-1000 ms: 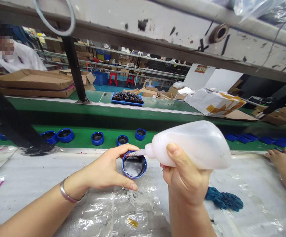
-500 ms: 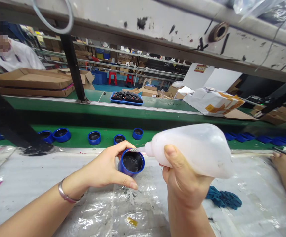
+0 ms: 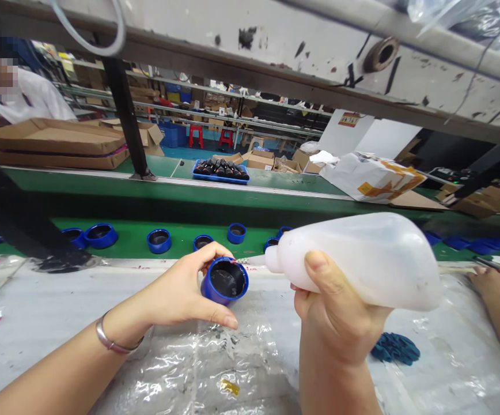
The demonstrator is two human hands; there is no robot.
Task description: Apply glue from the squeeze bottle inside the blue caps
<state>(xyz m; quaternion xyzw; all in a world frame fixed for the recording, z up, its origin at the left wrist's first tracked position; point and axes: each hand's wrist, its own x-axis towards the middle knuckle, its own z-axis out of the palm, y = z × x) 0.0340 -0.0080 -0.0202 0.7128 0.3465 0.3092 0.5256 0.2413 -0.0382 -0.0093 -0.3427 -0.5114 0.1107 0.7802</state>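
Note:
My left hand (image 3: 193,288) grips a round blue cup (image 3: 218,293) with a black inside, tilted so its opening faces me. Some shiny wet-looking spots show on the black inner surface. In my right hand (image 3: 340,305) lies a translucent white squeeze bottle (image 3: 375,259), held on its side with the thumb over it. Its thin nozzle (image 3: 256,260) points left, and the tip is at the cup's upper right rim; whether it touches I cannot tell.
More blue cups (image 3: 159,241) stand on a green conveyor belt (image 3: 193,225) beyond the plastic-covered table (image 3: 155,363). A teal cloth (image 3: 394,349) lies right of my forearm. Another person's hand (image 3: 498,288) rests at the right edge. A dark post (image 3: 21,202) rises at left.
My right hand and the bottle have shifted right, drawing the nozzle tip back from over the cup to its rim. The cup moved slightly left. Cups on the belt have slid left.

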